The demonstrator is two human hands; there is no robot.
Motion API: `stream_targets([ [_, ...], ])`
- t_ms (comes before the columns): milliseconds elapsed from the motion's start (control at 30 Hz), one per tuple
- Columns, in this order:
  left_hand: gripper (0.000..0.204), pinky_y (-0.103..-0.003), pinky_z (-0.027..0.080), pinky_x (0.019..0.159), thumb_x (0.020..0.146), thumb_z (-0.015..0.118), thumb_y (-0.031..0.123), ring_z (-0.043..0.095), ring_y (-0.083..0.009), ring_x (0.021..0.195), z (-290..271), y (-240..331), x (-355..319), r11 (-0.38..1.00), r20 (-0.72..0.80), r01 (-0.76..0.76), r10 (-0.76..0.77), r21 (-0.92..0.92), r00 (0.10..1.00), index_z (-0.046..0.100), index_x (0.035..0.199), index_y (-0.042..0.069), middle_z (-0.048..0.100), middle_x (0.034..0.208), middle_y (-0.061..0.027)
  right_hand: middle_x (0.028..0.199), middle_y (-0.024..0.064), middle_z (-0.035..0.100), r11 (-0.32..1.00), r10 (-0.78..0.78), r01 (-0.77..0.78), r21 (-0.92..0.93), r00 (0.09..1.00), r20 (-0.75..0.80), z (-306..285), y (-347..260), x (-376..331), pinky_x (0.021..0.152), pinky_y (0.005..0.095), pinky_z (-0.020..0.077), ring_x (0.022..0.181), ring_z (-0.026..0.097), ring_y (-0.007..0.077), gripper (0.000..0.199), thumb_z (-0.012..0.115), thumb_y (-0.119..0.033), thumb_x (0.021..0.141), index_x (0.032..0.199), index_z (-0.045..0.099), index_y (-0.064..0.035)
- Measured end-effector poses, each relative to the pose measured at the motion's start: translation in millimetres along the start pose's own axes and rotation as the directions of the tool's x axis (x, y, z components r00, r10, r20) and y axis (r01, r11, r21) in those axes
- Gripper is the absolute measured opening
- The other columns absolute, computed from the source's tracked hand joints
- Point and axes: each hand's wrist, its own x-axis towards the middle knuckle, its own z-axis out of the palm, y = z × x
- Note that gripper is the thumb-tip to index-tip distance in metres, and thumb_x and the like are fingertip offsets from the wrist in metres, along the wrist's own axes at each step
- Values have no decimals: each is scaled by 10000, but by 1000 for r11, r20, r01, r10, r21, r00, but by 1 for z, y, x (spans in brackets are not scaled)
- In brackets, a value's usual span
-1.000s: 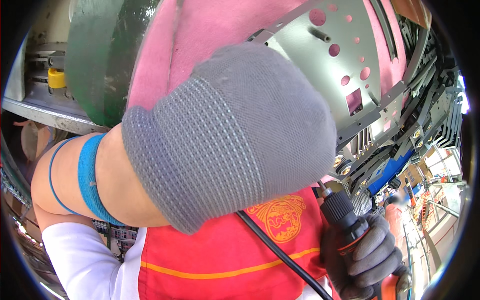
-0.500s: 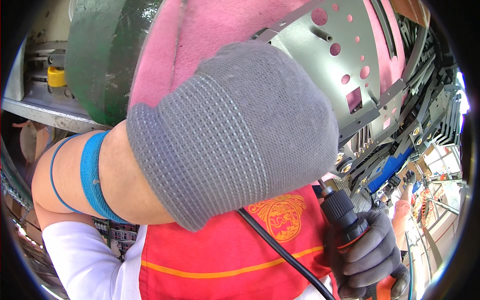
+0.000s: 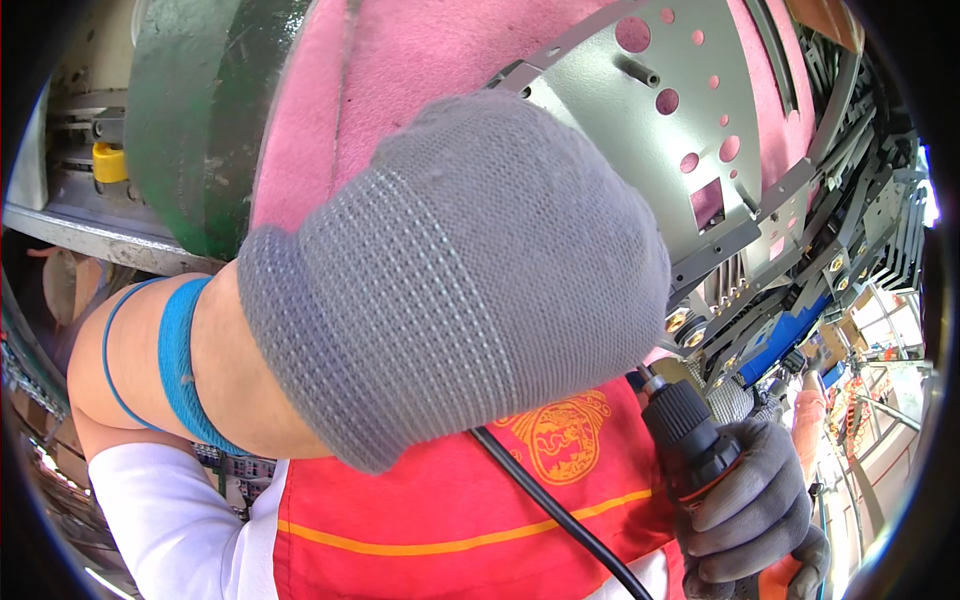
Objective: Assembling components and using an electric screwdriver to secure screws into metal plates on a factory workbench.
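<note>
At head view's lower right, right hand (image 3: 755,505) closed round black power driver (image 3: 685,430): likely weighty, rigid; best held by body, clear of bit. Centre: left hand (image 3: 550,240) overlaps metal plate (image 3: 645,130), fingers hidden, grip cannot tell. Plate, over pink cloth (image 3: 420,60): stiff, probably slippery; take by edges.

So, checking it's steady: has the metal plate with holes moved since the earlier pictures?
No; the metal plate shows no clear shift either way against the pink surface.

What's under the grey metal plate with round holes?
A pink, felt-like surface shows through holes in the plate and past its edges. Whatever lies under its solid areas is covered; the grey-gloved left hand also hides part of the plate.
</note>
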Motion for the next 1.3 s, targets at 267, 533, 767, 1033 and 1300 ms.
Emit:
stream_targets([
  [267,99,-364,445,487,735,658,218,612,-176,609,2,-4,1,981,28,-117,114,153,993,610,761,135,545,705,-25,672,9,641,999,-10,8,-52,999,-36,4,-11,-7,498,224,530,497,590,95,341,730,-55,812,1136,625,-27],
  [533,168,-354,502,556,708,686,197,650,-207,691,-9,3,5,998,43,-26,24,54,999,659,852,116,601,766,-36,661,3,667,1000,18,-19,21,996,83,-21,-21,-1,508,202,554,495,619,85,453,790,-6,731,1156,636,-23],
  [767,208,-359,522,587,703,701,211,669,-219,722,4,4,0,959,68,-88,73,270,995,674,886,118,633,797,-34,670,-6,657,985,66,-71,-161,997,-34,-8,-30,-9,518,201,555,516,619,77,511,808,-19,693,1168,620,5],
  [1033,187,-355,512,574,721,690,222,661,-217,711,7,-3,0,993,-85,-79,86,82,993,669,876,120,621,765,-35,665,-15,644,980,35,-43,-196,998,-45,-5,-29,-8,538,203,548,524,614,72,468,807,-60,707,1135,621,-17],
  [1300,163,-353,507,562,719,674,193,659,-208,699,-6,8,6,989,81,-38,27,141,996,665,864,120,610,753,-36,729,-20,561,972,180,-187,-145,982,-59,9,-27,-3,522,242,480,546,541,100,204,729,-112,854,776,541,-96],
])
